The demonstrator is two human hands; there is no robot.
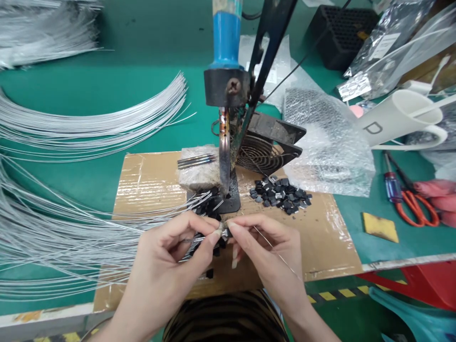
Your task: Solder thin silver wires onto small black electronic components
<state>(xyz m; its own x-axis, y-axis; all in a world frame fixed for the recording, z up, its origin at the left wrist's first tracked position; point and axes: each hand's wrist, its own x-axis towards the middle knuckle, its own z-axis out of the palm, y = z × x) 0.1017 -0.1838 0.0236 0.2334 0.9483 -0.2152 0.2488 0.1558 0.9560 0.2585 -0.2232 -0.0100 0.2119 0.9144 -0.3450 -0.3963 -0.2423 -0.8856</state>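
Where the fingertips meet below the soldering iron (pixel 224 124), 1 small black-and-silver connector (pixel 225 232) sits, largely covered by fingers. Left hand (pixel 171 261): thumb and index pinching it. Right hand (pixel 281 244): thumb and index closed just beside it, gripping 1 thin wire (pixel 264 237) that trails across the palm. Advisable handling: light, steady pinch; skin clear of the iron. Appearance: bright metal, dark body; finer detail indistinct.

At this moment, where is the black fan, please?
The black fan is right of centre in the head view, beside the soldering iron and beyond the pile of small black pieces.
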